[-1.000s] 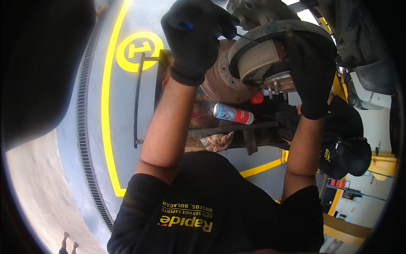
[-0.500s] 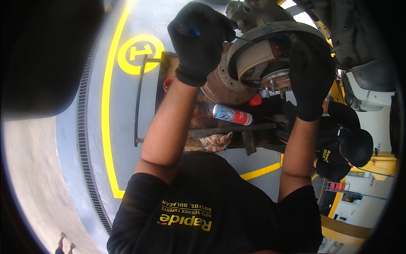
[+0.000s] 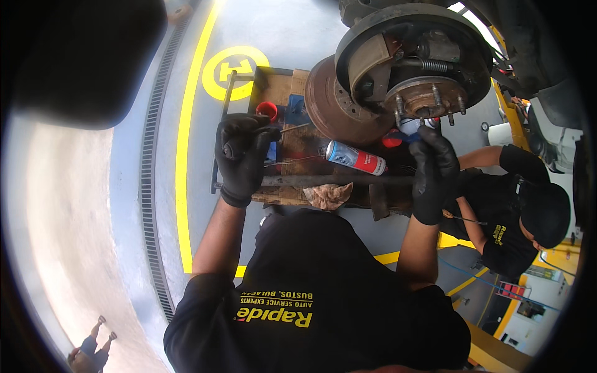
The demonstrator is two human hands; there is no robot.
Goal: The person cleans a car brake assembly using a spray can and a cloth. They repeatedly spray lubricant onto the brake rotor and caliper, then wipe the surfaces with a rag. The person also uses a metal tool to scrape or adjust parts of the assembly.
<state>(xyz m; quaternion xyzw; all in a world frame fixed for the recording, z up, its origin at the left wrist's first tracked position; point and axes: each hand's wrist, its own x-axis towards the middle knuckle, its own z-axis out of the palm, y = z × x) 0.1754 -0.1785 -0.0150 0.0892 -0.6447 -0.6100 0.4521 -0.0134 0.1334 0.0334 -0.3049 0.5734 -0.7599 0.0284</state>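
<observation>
My left hand (image 3: 242, 158), in a black glove, is closed around a screwdriver with a thin shaft (image 3: 295, 128) pointing right over the cart. My right hand (image 3: 431, 171), also gloved, hangs just below the wheel hub (image 3: 428, 98), its fingers curled; whatever they hold, if anything, is hidden. Above it is the exposed drum brake, with a curved brake shoe (image 3: 368, 62), a coil spring (image 3: 435, 64) and wheel studs. A rusty brake drum (image 3: 329, 102) stands on edge left of the hub. Between my hands lies a blue, white and red spray can (image 3: 354, 158).
A wood-topped cart (image 3: 295, 168) with a metal rail carries a crumpled rag (image 3: 328, 196), a red cup (image 3: 267, 110) and a blue tray (image 3: 297, 110). At the right, another person (image 3: 516, 205) in black holds a thin rod. A floor drain grate (image 3: 148, 180) runs along the left.
Both hands have come down and away from the brake, the left moving left with the screwdriver. The brake parts are now uncovered. The other person shows more fully.
</observation>
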